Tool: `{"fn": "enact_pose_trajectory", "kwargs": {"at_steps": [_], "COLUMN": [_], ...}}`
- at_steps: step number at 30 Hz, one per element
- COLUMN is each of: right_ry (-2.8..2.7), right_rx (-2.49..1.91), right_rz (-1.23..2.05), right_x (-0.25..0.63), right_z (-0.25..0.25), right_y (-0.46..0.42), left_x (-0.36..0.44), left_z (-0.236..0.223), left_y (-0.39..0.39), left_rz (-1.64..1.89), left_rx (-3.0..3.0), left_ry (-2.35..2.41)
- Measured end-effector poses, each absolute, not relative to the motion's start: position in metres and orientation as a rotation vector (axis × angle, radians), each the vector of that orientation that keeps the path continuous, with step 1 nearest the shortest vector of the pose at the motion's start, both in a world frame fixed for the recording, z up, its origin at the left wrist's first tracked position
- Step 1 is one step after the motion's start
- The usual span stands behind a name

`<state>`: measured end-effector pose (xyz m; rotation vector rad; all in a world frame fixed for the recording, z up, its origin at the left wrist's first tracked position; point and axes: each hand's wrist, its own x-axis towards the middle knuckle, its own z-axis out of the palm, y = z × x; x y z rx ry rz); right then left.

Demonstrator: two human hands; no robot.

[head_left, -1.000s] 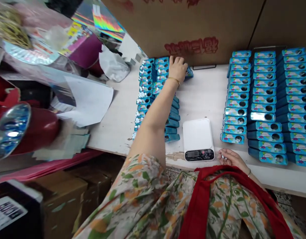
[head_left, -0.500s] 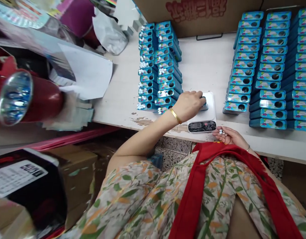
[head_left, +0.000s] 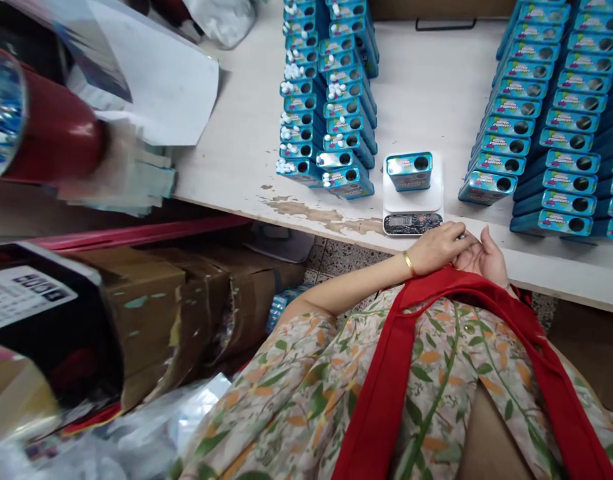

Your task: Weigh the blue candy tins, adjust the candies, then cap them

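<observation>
My left hand lies at the table's front edge, its fingers curled and pinching down into the palm of my right hand. The right hand is cupped palm-up; what it holds is covered by the left fingers. Just beyond them stands a small white scale, and a blue tin with a round hole in its face rests on it, free of both hands. Rows of blue tins with white pieces at their holes lie left of the scale. More rows of blue tins fill the right.
The white table has a chipped front edge. A red cylinder with a shiny end, white paper and stacked sheets sit at the left. Cardboard boxes and a black box stand below the table.
My left hand set a blue tin on the scale, let go, and came back to my right palm. The view has tilted down toward my lap.
</observation>
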<state>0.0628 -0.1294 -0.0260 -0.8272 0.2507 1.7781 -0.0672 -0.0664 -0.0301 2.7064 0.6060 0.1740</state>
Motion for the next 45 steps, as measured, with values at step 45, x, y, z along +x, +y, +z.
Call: {"fn": "enact_pose_trajectory", "kwargs": {"at_steps": [45], "right_ry": [0.371], "right_rx": [-0.789], "right_rz": [1.801], "right_x": [0.019], "right_z": [0.006], "right_y": [-0.049], "left_x": [-0.157], "left_z": [-0.014], "left_y": [-0.002], "left_rz": [1.019], "left_rx": [3.086], "left_ry": [0.924]}}
